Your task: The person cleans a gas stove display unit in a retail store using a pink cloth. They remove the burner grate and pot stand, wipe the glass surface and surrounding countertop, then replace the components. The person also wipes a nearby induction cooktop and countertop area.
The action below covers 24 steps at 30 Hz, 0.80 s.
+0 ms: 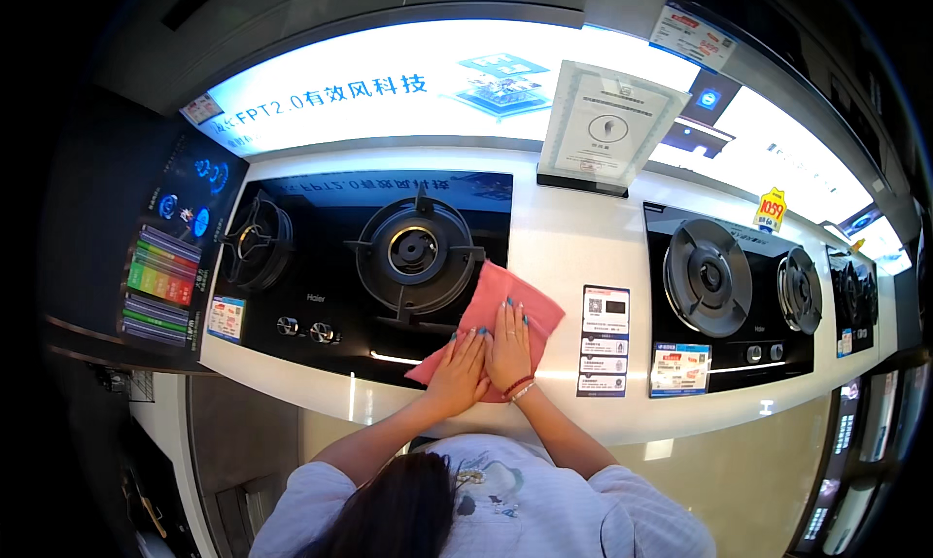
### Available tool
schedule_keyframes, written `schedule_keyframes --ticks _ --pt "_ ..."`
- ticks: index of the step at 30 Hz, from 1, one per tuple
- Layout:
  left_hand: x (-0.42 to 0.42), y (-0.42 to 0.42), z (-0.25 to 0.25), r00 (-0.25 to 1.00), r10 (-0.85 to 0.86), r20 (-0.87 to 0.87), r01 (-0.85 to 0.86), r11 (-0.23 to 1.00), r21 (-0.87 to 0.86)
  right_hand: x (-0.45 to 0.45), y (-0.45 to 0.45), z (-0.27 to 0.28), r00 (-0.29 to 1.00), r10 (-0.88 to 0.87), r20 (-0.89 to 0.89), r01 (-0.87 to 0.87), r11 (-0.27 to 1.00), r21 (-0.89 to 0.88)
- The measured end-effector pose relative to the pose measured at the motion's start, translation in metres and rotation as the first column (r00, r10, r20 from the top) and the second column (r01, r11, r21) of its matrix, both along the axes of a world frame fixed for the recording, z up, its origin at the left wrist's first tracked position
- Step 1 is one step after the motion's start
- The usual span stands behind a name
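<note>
A pink cloth [536,310] lies spread over the right front corner of a black glass gas hob [321,354] and the white countertop [547,252] beside it. My left hand [459,372] rests on the cloth with its fingers stretched forward. Close against it on the right, my right hand [510,350] also lies flat on the cloth, bracelets at its wrist. Just beyond the cloth is the hob's right burner with its pan support [415,248]; the cloth's upper tip reaches the support's right arm. Two control knobs [321,332] stand left of my hands.
A framed certificate [609,131] stands behind on the counter. To the right are a printed strip [603,361], a second gas hob [736,354] with a price card [679,370], and a further hob [864,325]. Another price card [226,319] lies at the left.
</note>
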<state>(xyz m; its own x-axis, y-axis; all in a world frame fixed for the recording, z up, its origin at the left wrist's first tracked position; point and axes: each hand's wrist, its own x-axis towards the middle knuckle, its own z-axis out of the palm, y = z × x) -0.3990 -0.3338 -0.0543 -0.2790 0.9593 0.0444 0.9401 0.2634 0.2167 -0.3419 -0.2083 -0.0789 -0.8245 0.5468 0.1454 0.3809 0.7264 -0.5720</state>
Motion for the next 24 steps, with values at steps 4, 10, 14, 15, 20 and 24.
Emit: schedule_keyframes --ticks 4,10,14,15,20,24 --pt "0.008 0.045 0.005 0.985 0.164 0.053 -0.166 0.986 0.029 -0.028 0.037 0.002 0.997 0.041 0.069 -0.045 0.997 0.059" --pt "-0.02 0.124 -0.016 0.958 0.276 0.074 -0.283 0.954 0.101 -0.082 0.119 -0.005 0.974 0.19 0.122 -0.205 0.97 0.127" --pt "-0.047 0.168 -0.024 0.933 0.35 0.082 -0.359 0.919 0.164 -0.124 0.165 -0.009 0.95 0.239 0.203 -0.272 0.949 0.157" --pt "-0.052 0.177 -0.027 0.923 0.371 0.103 -0.384 0.905 0.181 -0.133 0.174 -0.01 0.949 0.244 0.202 -0.279 0.945 0.172" --pt "-0.071 0.205 -0.018 0.885 0.454 0.108 -0.466 0.87 0.16 -0.169 0.202 -0.015 0.933 0.302 0.194 -0.345 0.905 0.249" --pt "-0.075 0.208 -0.021 0.848 0.49 0.2 -0.521 0.84 0.15 -0.196 0.205 -0.011 0.914 0.356 0.195 -0.399 0.874 0.275"
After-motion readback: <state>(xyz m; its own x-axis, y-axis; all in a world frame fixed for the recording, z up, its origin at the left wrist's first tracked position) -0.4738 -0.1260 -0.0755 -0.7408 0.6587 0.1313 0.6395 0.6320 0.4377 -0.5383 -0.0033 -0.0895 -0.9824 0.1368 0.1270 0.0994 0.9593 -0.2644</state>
